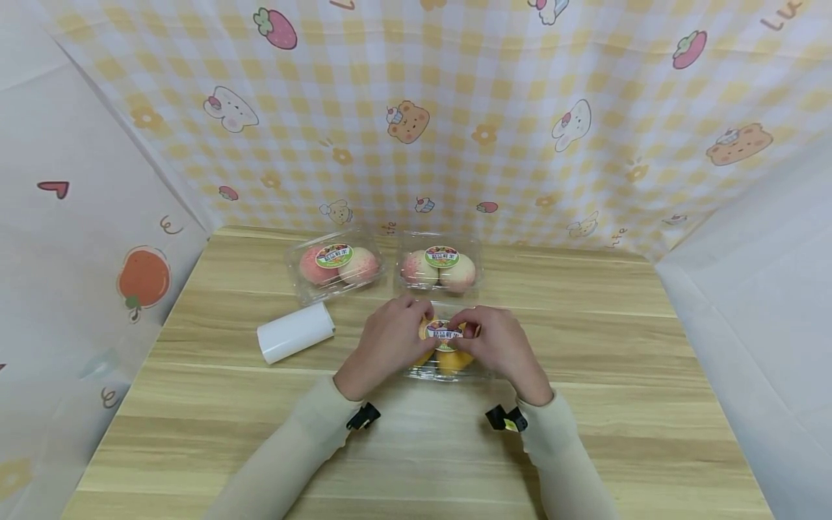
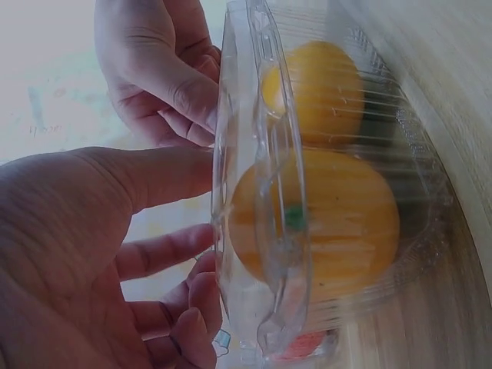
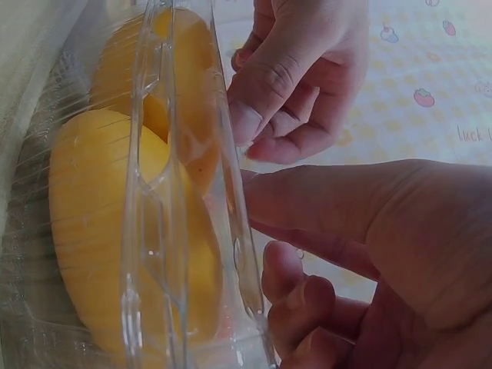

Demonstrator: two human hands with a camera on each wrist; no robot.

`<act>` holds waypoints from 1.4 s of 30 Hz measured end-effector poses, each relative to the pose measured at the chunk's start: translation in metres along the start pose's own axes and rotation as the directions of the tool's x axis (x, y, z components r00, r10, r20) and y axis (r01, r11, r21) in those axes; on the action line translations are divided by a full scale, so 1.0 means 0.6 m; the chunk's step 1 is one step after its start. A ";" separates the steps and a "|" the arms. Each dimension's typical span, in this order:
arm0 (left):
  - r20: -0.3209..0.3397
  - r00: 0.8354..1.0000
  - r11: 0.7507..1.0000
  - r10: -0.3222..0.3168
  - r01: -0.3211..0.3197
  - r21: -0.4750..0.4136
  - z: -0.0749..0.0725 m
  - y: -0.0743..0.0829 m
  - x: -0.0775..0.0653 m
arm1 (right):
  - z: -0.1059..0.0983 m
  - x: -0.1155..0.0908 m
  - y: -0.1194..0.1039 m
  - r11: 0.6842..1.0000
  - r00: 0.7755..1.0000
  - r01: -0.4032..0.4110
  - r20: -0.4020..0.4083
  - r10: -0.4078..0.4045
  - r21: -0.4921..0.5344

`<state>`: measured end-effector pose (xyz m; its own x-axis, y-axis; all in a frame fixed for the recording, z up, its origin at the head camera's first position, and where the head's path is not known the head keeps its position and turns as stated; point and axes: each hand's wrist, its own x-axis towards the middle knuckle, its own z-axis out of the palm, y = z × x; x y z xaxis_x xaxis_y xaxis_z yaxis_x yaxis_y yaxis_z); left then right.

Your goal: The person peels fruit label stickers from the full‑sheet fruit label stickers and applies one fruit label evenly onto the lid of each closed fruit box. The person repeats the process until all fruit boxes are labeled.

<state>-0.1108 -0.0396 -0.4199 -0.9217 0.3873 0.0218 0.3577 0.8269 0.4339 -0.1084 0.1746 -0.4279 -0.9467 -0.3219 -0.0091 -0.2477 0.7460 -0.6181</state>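
Near the table's middle sits a clear plastic fruit box (image 1: 425,374) with yellow-orange fruit (image 1: 455,361) inside. A round printed label (image 1: 445,334) lies on top of its lid. My left hand (image 1: 393,336) touches the lid at the label's left side, thumb and fingers spread apart. From the right, my right hand (image 1: 500,343) rests its thumb and fingers at the label's other edge. Both wrist views show the thumbs pressed on the lid; the left one shows a round orange fruit (image 2: 327,223), the right one a longer yellow fruit (image 3: 108,231).
Behind stand two more labelled clear boxes, the left box (image 1: 305,292) and right box (image 1: 474,271), each with two pinkish peaches. A white roll (image 1: 295,332) lies left of my left hand. A patterned cloth (image 1: 481,87) hangs along the table's (image 1: 617,325) back edge.
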 end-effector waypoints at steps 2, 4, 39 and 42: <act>0.012 1.000 1.000 0.011 -0.011 0.004 0.000 0.001 0.000 | 0.001 0.000 -0.001 1.000 1.000 0.003 -0.001 -0.003 -0.004; 0.024 0.999 1.000 0.023 -0.024 0.005 0.002 0.002 0.000 | 0.002 0.000 -0.002 1.000 1.000 0.003 -0.004 -0.003 -0.006; -0.071 0.996 0.978 -0.047 0.031 -0.207 -0.006 -0.086 -0.067 | -0.025 -0.042 0.053 0.996 0.997 0.036 -0.068 -0.031 0.083; -0.051 0.998 0.971 -0.048 0.035 -0.237 -0.004 -0.093 -0.074 | -0.023 -0.049 0.063 0.993 0.997 0.044 -0.073 -0.037 0.106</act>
<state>-0.0903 -0.1036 -0.4430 -0.9442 0.3262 0.0466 0.2799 0.7195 0.6356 -0.0928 0.2203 -0.4399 -0.9496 -0.3053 0.0712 -0.2662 0.6653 -0.6975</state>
